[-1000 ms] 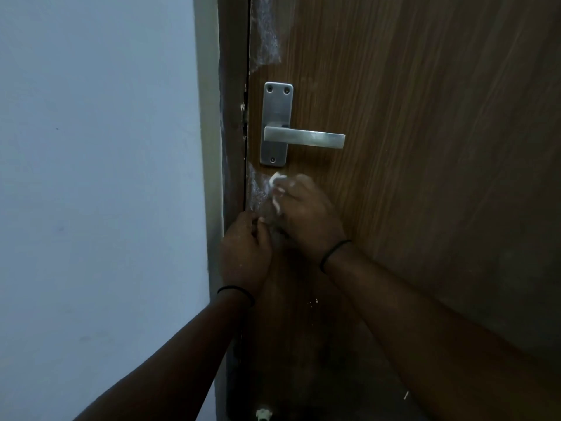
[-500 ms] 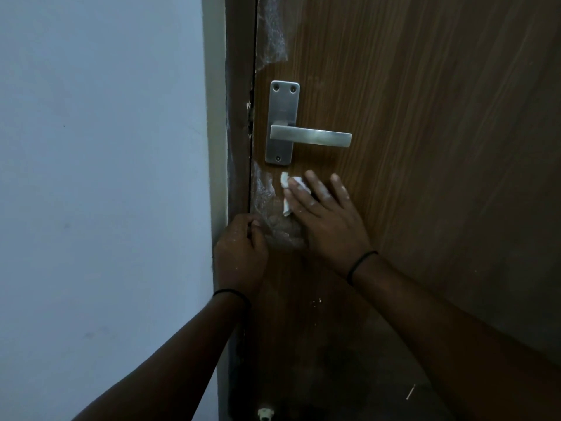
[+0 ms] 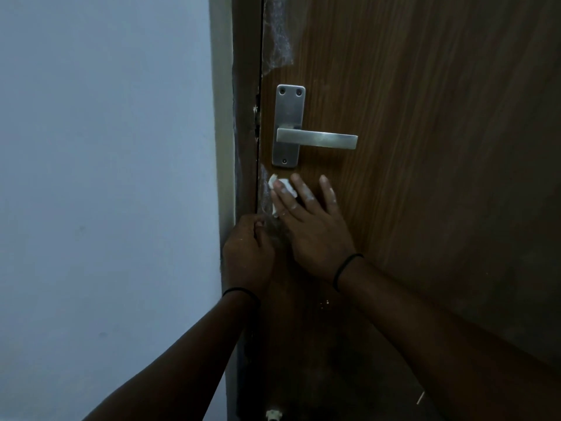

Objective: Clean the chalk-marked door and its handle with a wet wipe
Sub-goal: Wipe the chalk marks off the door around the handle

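A brown wooden door (image 3: pixel 409 117) carries a silver lever handle (image 3: pixel 315 139) on a metal plate. White chalk smears (image 3: pixel 277 41) run along the door's left edge above the handle, and more chalk (image 3: pixel 264 192) shows just below the plate. My right hand (image 3: pixel 309 226) lies flat with straight, spread fingers, pressing a small white wet wipe (image 3: pixel 283 189) against the door just under the handle plate. My left hand (image 3: pixel 249 253) has curled fingers resting at the door's edge beside the frame, lower left of the right hand. It holds nothing that I can see.
A dark door frame (image 3: pixel 244 117) and a pale wall (image 3: pixel 106 177) lie to the left. Small white specks (image 3: pixel 324 302) dot the door below my hands. A small white object (image 3: pixel 273 415) sits at the bottom by the door's edge.
My right hand went from bunched over the wipe to flat with fingers spread, and slid slightly up toward the handle plate. My left hand stayed at the door edge.
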